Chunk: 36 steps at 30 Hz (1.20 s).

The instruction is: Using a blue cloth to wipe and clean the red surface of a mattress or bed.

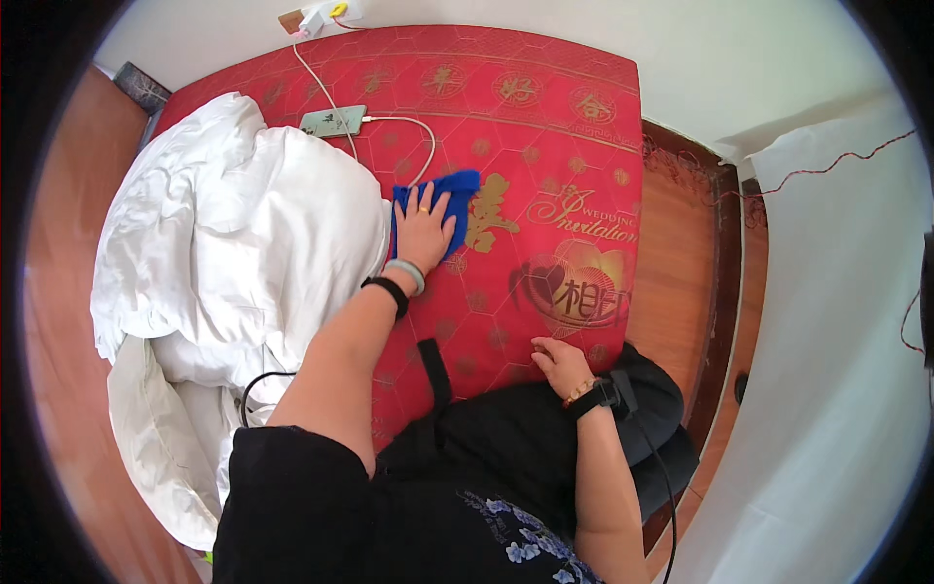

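My left hand (424,228) lies flat, fingers spread, on a folded blue cloth (461,191). The cloth rests on a red mattress (496,292) printed with gold patterns, right beside a bunched white quilt (241,219). A ring is on one finger, and a pale bangle and a black strap circle that wrist. Near the mattress's front edge, my right hand (562,367) sits by my dark-clothed leg, fingers loosely bent and nothing visible in them. It wears a beaded bracelet and a black strap with a cable.
A phone (333,122) lies face down behind the quilt, joined to a white charging cable (432,142). The cable leads to a wall charger (311,25). A black strap (435,374) crosses the mattress near my lap. White sheeting (824,306) hangs at right; wooden flooring (671,241) shows beside the mattress.
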{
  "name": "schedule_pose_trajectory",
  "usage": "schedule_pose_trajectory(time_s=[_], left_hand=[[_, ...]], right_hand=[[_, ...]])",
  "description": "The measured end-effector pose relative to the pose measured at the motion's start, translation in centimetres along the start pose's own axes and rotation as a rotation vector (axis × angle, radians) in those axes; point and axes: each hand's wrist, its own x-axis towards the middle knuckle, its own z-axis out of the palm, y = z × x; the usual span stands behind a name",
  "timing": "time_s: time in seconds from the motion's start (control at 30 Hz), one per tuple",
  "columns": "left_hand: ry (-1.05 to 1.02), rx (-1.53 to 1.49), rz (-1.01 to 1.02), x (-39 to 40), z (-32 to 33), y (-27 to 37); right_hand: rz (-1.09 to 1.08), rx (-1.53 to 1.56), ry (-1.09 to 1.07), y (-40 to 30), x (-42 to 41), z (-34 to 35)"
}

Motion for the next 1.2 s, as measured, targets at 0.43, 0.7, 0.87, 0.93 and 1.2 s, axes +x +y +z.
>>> schedule_pose_trajectory(time_s=[0.43, 0.7, 0.87, 0.93, 1.2], left_hand=[[-0.178, 0.102, -0.273, 10.6, 2.7, -2.0], [-0.100, 0.125, -0.159, 7.9, 2.5, -3.0], [-0.046, 0.114, -0.020, 3.1, 0.9, -2.6], [-0.074, 0.088, 0.004, 1.3, -0.1, -2.3], [-0.144, -0.031, 0.049, -6.7, -3.5, -1.3]], right_hand=[[0.041, -0.009, -0.001, 0.1, 0.5, 0.2], [0.074, -0.004, -0.002, 0.1, 0.8, 0.0], [0.053, -0.012, 0.013, 0.4, 0.8, -0.2], [0.038, -0.004, 0.016, 0.7, 0.7, -0.1], [0.017, -0.104, 0.045, 0.6, 0.3, -0.2]])
